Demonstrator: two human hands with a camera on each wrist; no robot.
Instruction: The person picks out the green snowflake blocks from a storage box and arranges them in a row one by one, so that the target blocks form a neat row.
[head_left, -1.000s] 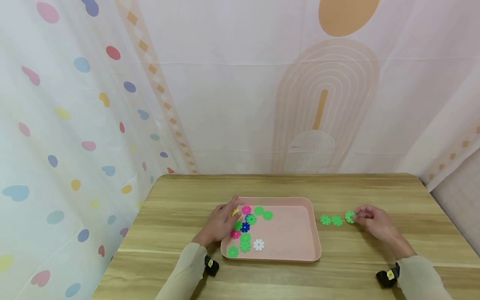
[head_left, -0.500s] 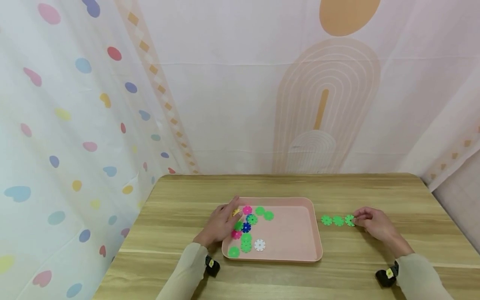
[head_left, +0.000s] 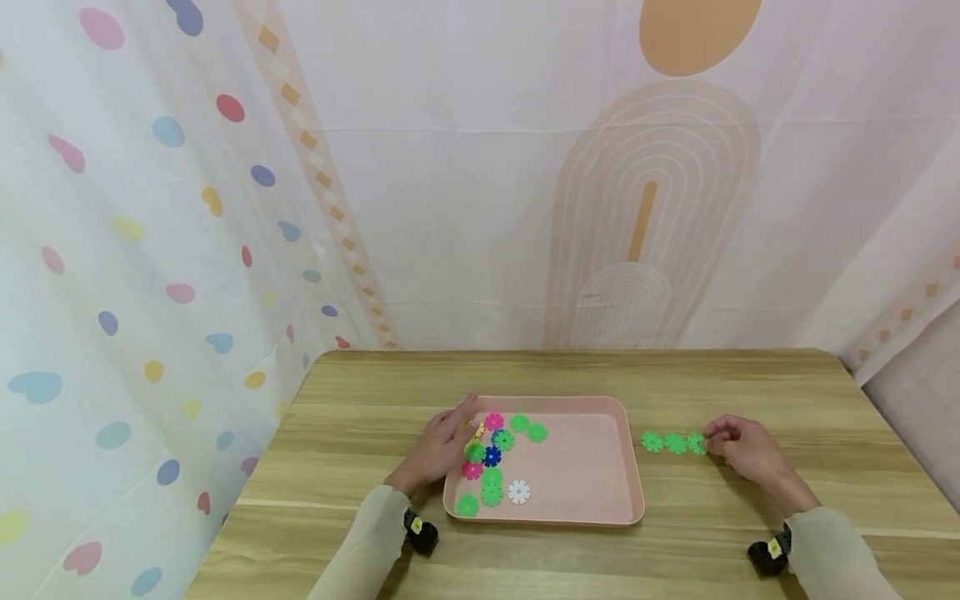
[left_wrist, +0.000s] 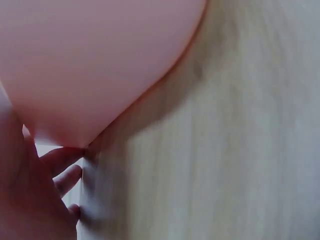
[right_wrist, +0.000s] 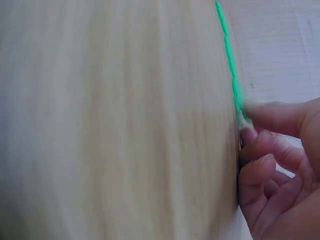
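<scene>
In the head view my left hand (head_left: pixel 438 446) is at the left side of the pink tray (head_left: pixel 570 516), thumb over the inside. Its other fingers (left_wrist: pixel 67 180) lie along the outside of the wall in the left wrist view. My right hand (head_left: pixel 753 454) pinches the right end of a green notched plastic disc (head_left: pixel 695 443) between thumb and forefinger. That disc lines up with two more green discs, a middle one (head_left: pixel 676 443) and a left one (head_left: pixel 652 442). Edge-on, they form a thin green strip (right_wrist: pixel 229 55) in the right wrist view.
Several loose discs lie in the tray's left half, among them a white disc (head_left: pixel 519 492), a dark blue disc (head_left: pixel 492 456), pink ones and green ones. A yellow disc (head_left: pixel 480 431) is partly under my left hand. Patterned curtains (head_left: pixel 450 208) hang behind the wooden table (head_left: pixel 375 383).
My right hand has shifted slightly left, bringing the third green disc down and against the end of the row. The left hand has stayed at the tray; the yellow disc beneath it looks slightly shifted.
</scene>
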